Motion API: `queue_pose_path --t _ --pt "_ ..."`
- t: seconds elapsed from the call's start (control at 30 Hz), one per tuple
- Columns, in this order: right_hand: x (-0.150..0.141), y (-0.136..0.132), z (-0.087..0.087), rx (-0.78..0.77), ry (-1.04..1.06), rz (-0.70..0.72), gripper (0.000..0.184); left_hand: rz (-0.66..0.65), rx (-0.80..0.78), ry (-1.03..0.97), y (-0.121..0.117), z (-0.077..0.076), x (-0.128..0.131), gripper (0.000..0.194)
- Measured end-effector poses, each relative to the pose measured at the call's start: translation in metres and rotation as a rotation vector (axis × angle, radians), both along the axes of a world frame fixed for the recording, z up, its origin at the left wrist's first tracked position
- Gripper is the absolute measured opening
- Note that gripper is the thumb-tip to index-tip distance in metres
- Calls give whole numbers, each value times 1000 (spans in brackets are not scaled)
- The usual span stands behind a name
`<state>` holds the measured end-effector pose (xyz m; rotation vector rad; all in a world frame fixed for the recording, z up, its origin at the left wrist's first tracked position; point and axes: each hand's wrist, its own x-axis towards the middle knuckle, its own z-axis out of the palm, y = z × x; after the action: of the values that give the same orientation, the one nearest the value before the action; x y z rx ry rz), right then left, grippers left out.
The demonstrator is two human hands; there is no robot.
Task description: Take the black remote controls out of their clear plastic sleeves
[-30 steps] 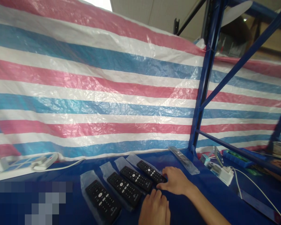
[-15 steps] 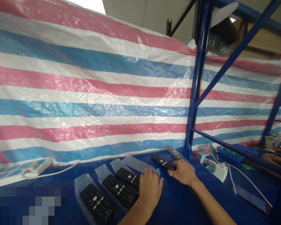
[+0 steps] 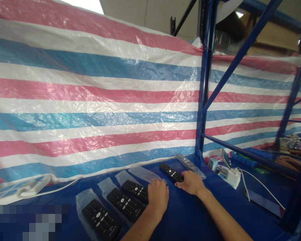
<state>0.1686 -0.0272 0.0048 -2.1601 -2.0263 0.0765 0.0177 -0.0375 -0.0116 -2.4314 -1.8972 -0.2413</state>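
A black remote control [image 3: 169,170] is on the blue surface [image 3: 183,217], its near end grasped in the right hand's grip [image 3: 190,182]. The left hand's grip [image 3: 158,195] covers one end of a plastic sleeve [image 3: 141,173]; whether it pinches, I cannot tell. Three more remotes [image 3: 125,202] lie in or on matching sleeves [image 3: 83,199]. Beyond, a clear sleeve [image 3: 200,174] encloses another remote [image 3: 188,163]; a blue tray [image 3: 242,162] holds green pieces [image 3: 246,156].

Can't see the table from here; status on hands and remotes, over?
Right hand grips bare remote. Left hand at flat clear bag, grip unclear. Three remotes lie leftward. Wrapped remote just beyond right hand.
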Motion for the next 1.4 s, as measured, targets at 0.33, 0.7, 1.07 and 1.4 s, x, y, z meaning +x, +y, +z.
queue_pose_path --t 0.33,0.7,1.07,1.4 --pt "9 -4 4 48 53 29 29 12 -58 8 7 8 -3 33" --pt "39 -32 35 -42 441 285 25 78 -42 -38 37 13 -38 28" --pt "25 -33 29 -58 339 257 20 -19 -33 -45 32 9 -39 26" --pt "3 -32 20 -19 163 226 25 -71 -10 -88 24 -3 -34 32"
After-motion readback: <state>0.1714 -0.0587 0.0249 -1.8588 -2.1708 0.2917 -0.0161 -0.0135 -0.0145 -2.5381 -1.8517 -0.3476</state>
